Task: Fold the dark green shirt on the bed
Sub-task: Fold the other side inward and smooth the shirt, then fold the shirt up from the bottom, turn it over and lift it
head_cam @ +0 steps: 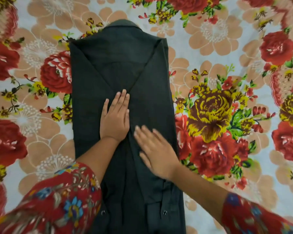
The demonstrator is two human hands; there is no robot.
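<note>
The dark green shirt (122, 68) lies face down on the bed as a long narrow strip, collar at the far end. Both sides are folded inward and the sleeves run down the middle, crossing in a V. Two buttoned cuffs lie at the near end. My left hand (115, 117) rests flat on the centre of the shirt, fingers straight and pointing away from me. My right hand (155, 149) lies flat just right of it, fingers spread and blurred by motion.
The bed is covered by a floral sheet (227, 81) with red, yellow and peach flowers, which surrounds the shirt on all sides. My red patterned sleeves fill the lower corners of the view.
</note>
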